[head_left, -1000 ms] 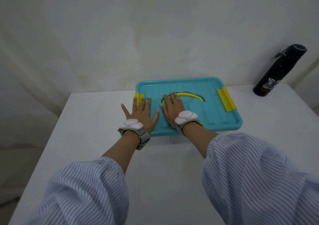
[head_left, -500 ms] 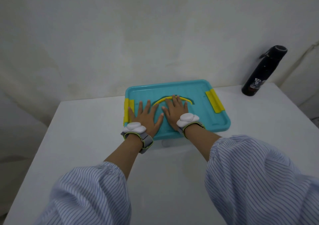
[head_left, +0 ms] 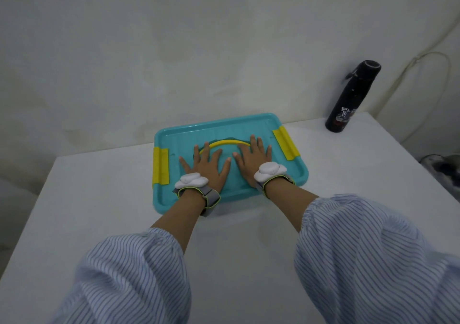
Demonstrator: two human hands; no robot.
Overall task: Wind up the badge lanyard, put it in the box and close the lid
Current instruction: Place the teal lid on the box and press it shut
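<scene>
A teal lid (head_left: pixel 293 174) covers the box on the white table, with a yellow latch at its left end (head_left: pixel 159 165) and another at its right end (head_left: pixel 285 144). A curved yellow handle (head_left: pixel 227 142) lies flat in the lid's middle. My left hand (head_left: pixel 207 167) rests palm down on the lid, fingers spread, left of centre. Palm down beside it, my right hand (head_left: pixel 251 160) lies flat with its fingertips by the handle's right end. Neither hand holds anything. The lanyard is not visible.
A black bottle (head_left: pixel 352 99) stands at the table's back right corner by the wall. A cable (head_left: pixel 423 75) runs along the wall behind it. The white table (head_left: pixel 99 199) ends at the left and right, with dark clutter (head_left: pixel 445 167) beyond the right edge.
Both hands have slid along the lid toward its middle and spread apart. The camera view has shifted, so the box sits lower left in frame than before.
</scene>
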